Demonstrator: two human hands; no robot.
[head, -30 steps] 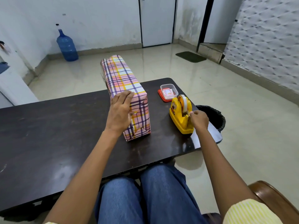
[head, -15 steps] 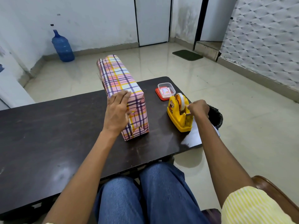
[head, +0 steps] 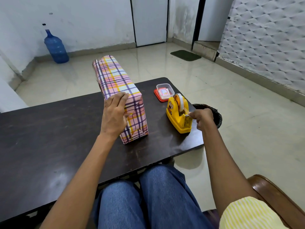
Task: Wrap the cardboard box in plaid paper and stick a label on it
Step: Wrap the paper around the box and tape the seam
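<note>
Step, we judge: taping end fold. Pink plaid-wrapped cardboard box (head: 120,90) stands on dark wooden worktop (head: 49,138). Our left hand (head: 113,116) presses flat on its near end; right hand (head: 202,117) pinches clear tape strip (head: 187,111) at yellow plastic dispenser (head: 177,117). Next: tear strip, seal fold.

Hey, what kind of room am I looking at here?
Probably a sparse office or back room: bare tiled floor, a big water jug by the wall, and a dark table holding a tape dispenser.

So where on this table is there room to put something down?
Widest bare stretch: the table left of the wrapped box. A narrow strip between box and tape dispenser. Crowded: right corner, with dispenser, container, right hand.
</note>
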